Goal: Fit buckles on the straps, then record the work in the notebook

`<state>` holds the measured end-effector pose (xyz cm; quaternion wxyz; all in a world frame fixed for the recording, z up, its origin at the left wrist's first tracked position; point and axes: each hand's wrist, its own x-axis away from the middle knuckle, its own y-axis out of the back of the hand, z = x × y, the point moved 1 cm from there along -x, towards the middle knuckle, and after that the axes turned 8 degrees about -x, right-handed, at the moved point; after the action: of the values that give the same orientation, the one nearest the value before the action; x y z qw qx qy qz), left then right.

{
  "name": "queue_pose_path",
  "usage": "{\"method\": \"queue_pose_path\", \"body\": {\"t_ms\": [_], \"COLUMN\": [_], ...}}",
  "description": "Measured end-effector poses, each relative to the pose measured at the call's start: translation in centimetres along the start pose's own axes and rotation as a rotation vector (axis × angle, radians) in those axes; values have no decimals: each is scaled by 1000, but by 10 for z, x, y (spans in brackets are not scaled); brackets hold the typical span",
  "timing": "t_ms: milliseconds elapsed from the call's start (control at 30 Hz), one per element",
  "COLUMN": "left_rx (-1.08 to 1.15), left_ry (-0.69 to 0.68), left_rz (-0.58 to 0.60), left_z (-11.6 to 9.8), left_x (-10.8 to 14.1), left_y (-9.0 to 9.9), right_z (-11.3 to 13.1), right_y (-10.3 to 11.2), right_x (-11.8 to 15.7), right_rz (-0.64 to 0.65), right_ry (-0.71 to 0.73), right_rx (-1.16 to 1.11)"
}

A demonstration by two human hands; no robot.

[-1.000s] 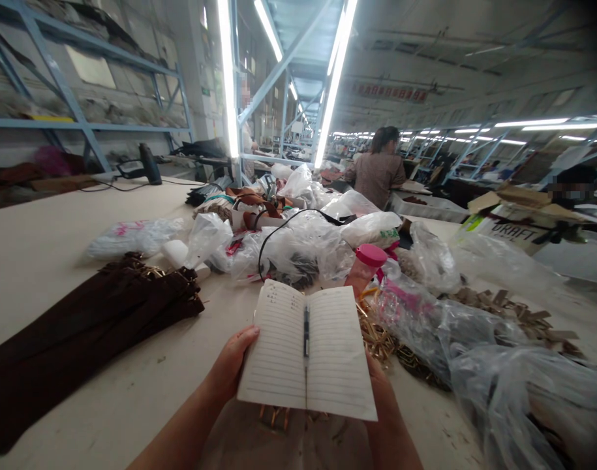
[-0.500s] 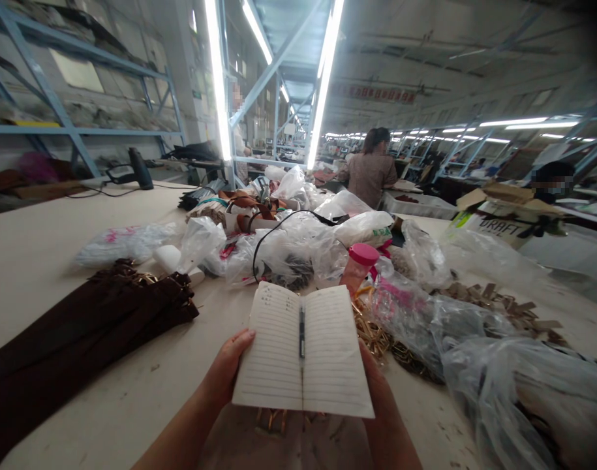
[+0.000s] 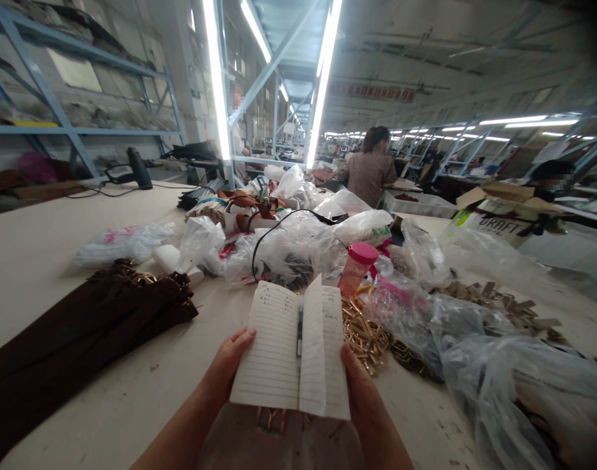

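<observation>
An open lined notebook [image 3: 271, 356] is held up above the table between both my hands. My left hand [image 3: 232, 359] grips its left edge, thumb on the page and the other fingers hidden behind. My right hand [image 3: 359, 378] is closed on the right edge, its fingers also mostly out of sight. A dark pen [image 3: 299, 333] lies in the fold. One right-hand page is lifted and curls toward the middle. Small handwriting shows near the top of both sides, too small to read. Below the notebook, metal buckles [image 3: 271, 419] rest on the table.
Dark brown strips [image 3: 92, 333] lie at left. Beyond the notebook are clear plastic bags [image 3: 288, 238] and a pink-lidded jar [image 3: 359, 264]. Gold metal pieces [image 3: 369, 333] and a large plastic bag [image 3: 528, 385] are at right. A person [image 3: 371, 160] faces away in the background.
The notebook's right side has swung inward and a right-hand page has risen off the one beneath. My right hand has moved left with it. My left hand has hardly moved.
</observation>
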<state>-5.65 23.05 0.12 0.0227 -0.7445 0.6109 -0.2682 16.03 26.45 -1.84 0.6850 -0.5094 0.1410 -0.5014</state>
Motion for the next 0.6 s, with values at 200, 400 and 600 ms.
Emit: {"method": "queue_pose_path", "body": {"t_ms": [200,400,600], "left_rx": [3,-23,-45], "left_ry": [9,3,10], "left_rz": [-14,-5,-29], "left_z": [0,-1,-2], "left_x": [0,0,-2], "left_y": [0,1,3], "right_z": [-1,-7,-11], "right_y": [-2,-1,-4], "right_x": [-1,-5,-4], "right_rz": [39,52,33], "right_ry": [-16,-39,-45], "right_rx": [4,22,-2]}}
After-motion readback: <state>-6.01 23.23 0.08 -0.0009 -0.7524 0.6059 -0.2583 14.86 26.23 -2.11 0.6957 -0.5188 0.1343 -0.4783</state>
